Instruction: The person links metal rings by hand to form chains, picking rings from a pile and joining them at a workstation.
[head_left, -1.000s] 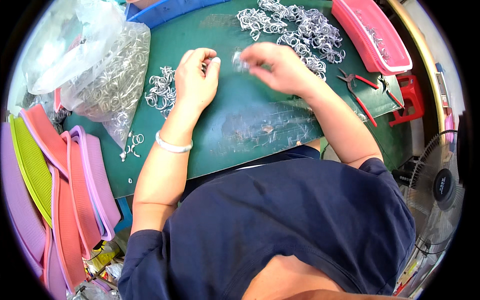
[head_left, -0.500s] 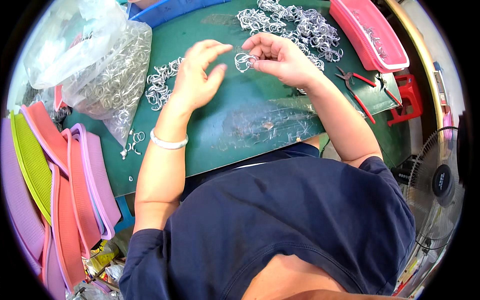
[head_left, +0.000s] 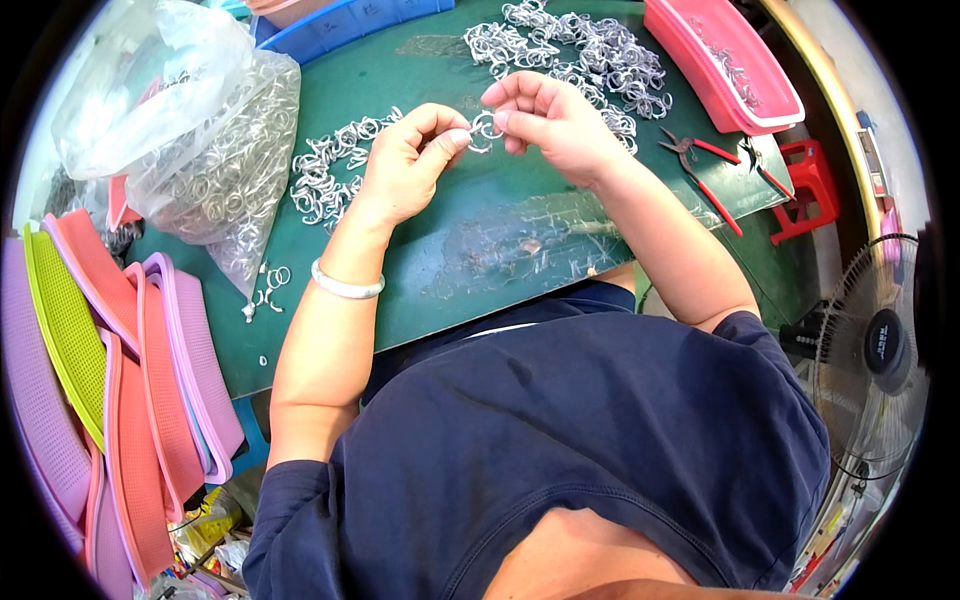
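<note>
Small silvery metal rings [head_left: 487, 127], joined or bunched together, hang between my two hands above the green table [head_left: 420, 290]. My left hand [head_left: 408, 165] pinches their left side between thumb and fingertips. On the other side, the thumb and forefinger of my right hand [head_left: 552, 122] grip them, while its other fingers curl loosely. How many rings there are is too small to tell. A loose pile of similar rings [head_left: 322, 180] lies beside my left hand. Beyond my right hand spreads a bigger, greyer heap of rings [head_left: 590, 60].
A clear plastic bag full of rings [head_left: 225, 165] stands at left, near stacked coloured baskets [head_left: 150, 370]. Red-handled cutters [head_left: 705, 180] lie at right below a pink basket [head_left: 725, 75] holding some rings. A blue tray [head_left: 350, 25] is at the back; a fan [head_left: 880, 350] stands far right.
My left hand has closed from spread fingers into a pinch on the rings, moving in toward my right hand. The pile at left looks larger or more exposed.
</note>
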